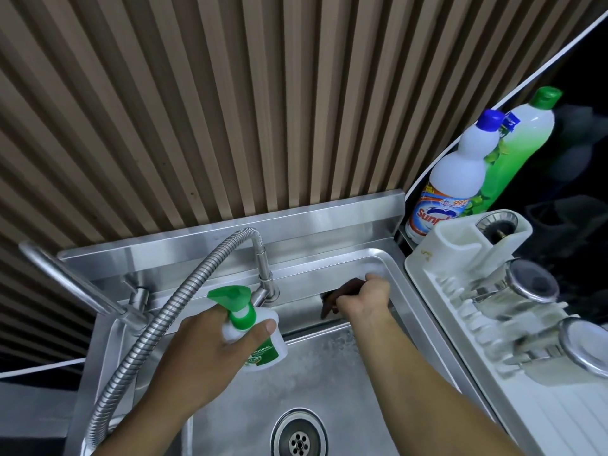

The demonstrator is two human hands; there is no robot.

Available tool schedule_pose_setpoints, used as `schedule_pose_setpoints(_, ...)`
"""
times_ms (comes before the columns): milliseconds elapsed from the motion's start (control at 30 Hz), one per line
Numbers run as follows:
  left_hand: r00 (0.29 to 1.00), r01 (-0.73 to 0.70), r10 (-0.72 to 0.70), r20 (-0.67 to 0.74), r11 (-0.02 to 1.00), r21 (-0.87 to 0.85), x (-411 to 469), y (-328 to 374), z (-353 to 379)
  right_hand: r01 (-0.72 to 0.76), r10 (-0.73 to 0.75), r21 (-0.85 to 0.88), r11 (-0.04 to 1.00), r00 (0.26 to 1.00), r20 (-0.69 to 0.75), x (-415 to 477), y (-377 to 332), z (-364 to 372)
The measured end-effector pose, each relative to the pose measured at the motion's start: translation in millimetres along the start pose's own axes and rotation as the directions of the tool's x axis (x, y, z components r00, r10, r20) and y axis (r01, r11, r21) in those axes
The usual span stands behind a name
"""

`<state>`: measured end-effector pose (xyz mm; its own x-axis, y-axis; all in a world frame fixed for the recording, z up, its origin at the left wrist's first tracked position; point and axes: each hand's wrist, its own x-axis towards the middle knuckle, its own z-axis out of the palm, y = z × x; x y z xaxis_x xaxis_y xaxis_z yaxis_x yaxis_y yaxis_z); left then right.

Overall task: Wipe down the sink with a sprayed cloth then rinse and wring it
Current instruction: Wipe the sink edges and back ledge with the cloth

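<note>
Here, the right hand (362, 299) is gripping the dark cloth (343, 287), fingers curled round it, and pressing it against the back wall of the sink (329, 373), beyond and to the right of the left hand (204, 353). The left hand is clasping the spray bottle (256, 334), thumb lying across its body. Wiping appears to be under way. No water is showing near either hand, so rinsing and wringing are probably yet to come.

There is one sink (342, 383), one drain (299, 436) and one tap (263, 255). There are three bottles: one spray bottle (263, 343), one blue-cap bottle (457, 172) and one green-cap bottle (523, 133). There are two jars (529, 284) and one rack (460, 251).
</note>
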<state>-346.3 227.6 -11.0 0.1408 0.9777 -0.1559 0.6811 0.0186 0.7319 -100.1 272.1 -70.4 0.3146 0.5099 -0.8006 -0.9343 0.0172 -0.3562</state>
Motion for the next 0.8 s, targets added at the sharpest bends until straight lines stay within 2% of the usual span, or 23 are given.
schedule_pose_setpoints(67, 1.000, -0.001, 0.001, -0.008, 1.000, 0.004, -1, 1, -1, 0.011, -0.011, 0.006, 1.000, 1.000, 0.021, -3, 0, -1)
schedule_pose_setpoints(133, 1.000, -0.002, 0.002, -0.007, 1.000, 0.005, 0, 0, -2, 0.004, -0.009, 0.045, 0.999, 0.994, 0.113, -12, -7, 0)
schedule_pose_setpoints(267, 1.000, -0.005, 0.005, -0.010, 1.000, 0.009, -2, 0, -1, 0.103, -0.111, 0.048, 0.994, 0.963, 0.246, -43, -30, 9)
schedule_pose_setpoints(333, 1.000, -0.012, 0.012, -0.011, 1.000, 0.013, -3, 0, -1, 0.246, -0.243, 0.021, 0.969, 0.936, 0.255, -49, -42, 19)
schedule_pose_setpoints(400, 1.000, -0.021, 0.021, -0.004, 1.000, -0.012, -2, -1, -3, 0.474, -0.454, -0.063, 0.878, 0.868, 0.200, -41, -55, 28)
schedule_pose_setpoints(433, 1.000, -0.023, 0.023, -0.006, 0.999, -0.025, -1, -2, -3, 0.605, -0.569, -0.208, 0.768, 0.795, 0.212, -31, -61, 29)
schedule_pose_setpoints(467, 1.000, -0.022, 0.021, -0.007, 0.999, -0.026, -1, -3, -2, 0.701, -0.646, -0.404, 0.587, 0.707, 0.288, -18, -66, 27)
schedule_pose_setpoints(500, 1.000, -0.022, 0.021, -0.009, 1.000, -0.019, -1, -3, -2, 0.747, -0.680, -0.570, 0.342, 0.616, 0.398, -3, -69, 22)
schedule_pose_setpoints(533, 1.000, -0.020, 0.020, -0.009, 1.000, -0.004, -1, -2, -2, 0.729, -0.662, -0.679, 0.086, 0.551, 0.507, 12, -69, 16)
schedule_pose_setpoints(567, 1.000, -0.020, 0.020, -0.012, 1.000, 0.013, -1, -2, -1, 0.679, -0.604, -0.721, -0.143, 0.517, 0.607, 27, -67, 9)
schedule_pose_setpoints(600, 1.000, -0.020, 0.020, -0.014, 0.999, 0.031, -2, -1, -1, 0.605, -0.525, -0.725, -0.330, 0.520, 0.673, 43, -63, 0)
schedule_pose_setpoints(633, 1.000, -0.020, 0.021, -0.017, 0.999, 0.043, -2, 0, 0, 0.508, -0.443, -0.714, -0.481, 0.562, 0.699, 55, -55, -9)
schedule_pose_setpoints(667, 1.000, -0.016, 0.017, -0.020, 0.999, 0.049, -2, 0, 1, 0.400, -0.385, -0.688, -0.606, 0.609, 0.693, 62, -46, -16)
schedule_pose_setpoints(700, 1.000, -0.010, 0.011, -0.020, 0.999, 0.049, -2, 0, 2, 0.318, -0.354, -0.659, -0.681, 0.645, 0.677, 66, -37, -21)
schedule_pose_setpoints(733, 1.000, -0.007, 0.008, -0.018, 0.999, 0.048, -1, 0, 3, 0.275, -0.339, -0.641, -0.716, 0.666, 0.664, 66, -27, -23)
schedule_pose_setpoints(800, 1.000, -0.009, 0.010, -0.009, 0.999, 0.037, 1, -2, 4, 0.279, -0.304, -0.601, -0.749, 0.661, 0.686, 57, -9, -20)
